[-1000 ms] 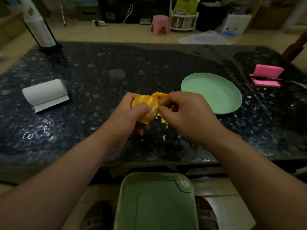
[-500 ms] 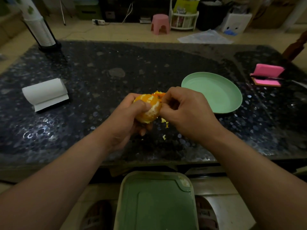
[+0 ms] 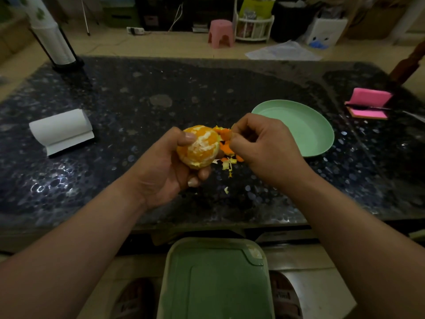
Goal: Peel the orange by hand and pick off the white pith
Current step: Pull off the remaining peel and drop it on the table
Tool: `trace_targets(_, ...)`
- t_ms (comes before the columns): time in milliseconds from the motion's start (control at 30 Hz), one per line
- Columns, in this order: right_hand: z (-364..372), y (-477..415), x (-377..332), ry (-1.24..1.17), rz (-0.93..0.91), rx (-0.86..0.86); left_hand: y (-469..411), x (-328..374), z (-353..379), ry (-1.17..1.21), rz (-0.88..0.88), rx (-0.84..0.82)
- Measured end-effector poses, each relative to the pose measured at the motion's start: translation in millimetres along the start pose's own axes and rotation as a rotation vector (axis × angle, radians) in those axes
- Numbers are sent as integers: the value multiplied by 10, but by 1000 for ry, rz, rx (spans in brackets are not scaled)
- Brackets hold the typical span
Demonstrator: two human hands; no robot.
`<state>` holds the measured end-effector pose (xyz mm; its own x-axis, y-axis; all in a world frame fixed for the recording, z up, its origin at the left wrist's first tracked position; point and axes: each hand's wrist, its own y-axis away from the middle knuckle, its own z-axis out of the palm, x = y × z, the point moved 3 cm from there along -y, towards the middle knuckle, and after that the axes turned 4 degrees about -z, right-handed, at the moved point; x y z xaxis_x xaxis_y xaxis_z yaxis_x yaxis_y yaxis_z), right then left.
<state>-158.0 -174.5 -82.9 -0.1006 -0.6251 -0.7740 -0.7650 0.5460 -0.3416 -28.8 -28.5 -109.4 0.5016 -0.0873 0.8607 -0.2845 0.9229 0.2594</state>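
The peeled orange, with white pith streaks on its flesh, sits in my left hand, thumb on top and fingers curled under it, just above the dark table. My right hand is a little to the right of the fruit and apart from it. Its fingers are curled, and thumb and forefinger pinch together on what looks like a small scrap of pith, too small to see well. Orange peel pieces and pale scraps lie on the table between and below my hands.
An empty green plate lies right of my right hand. A paper roll is at the left, a pink notepad at the far right, and a tall bottle at the back left. A green bin lid sits below the table edge.
My right hand has pulled away to the right from the orange, which it was picking at before. My left hand has turned the fruit slightly, so more pith faces me.
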Motion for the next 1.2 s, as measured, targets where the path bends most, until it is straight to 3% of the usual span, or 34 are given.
trace_targets(233,59,-11,32,131,29,-91,-53,-29,-36,7,-8,75)
trace_targets(333,87,-49,128,316,81,-100,-72,-60,-58,10,-17,125)
trace_targets(433,227,-71,251,542,117,-217,-97,-114,-83,3,-37,147)
trace_targets(533,311,-60,358,618,95,-256,-128,-178,-118,-23,-75,182)
trace_targets(600,265,-89,335,514,77,-218,-139,-196,-136,-31,-96,203)
trace_targets(667,190,-111,263,258,131,-188,-148,-190,-156,-43,-102,213)
trace_targets(767,149,-85,178,45,142,-233,-168,-177,-155,-52,-94,203)
trace_targets(1200,134,-25,167,195,70,-258,-158,-209,-136,-201,-58,256)
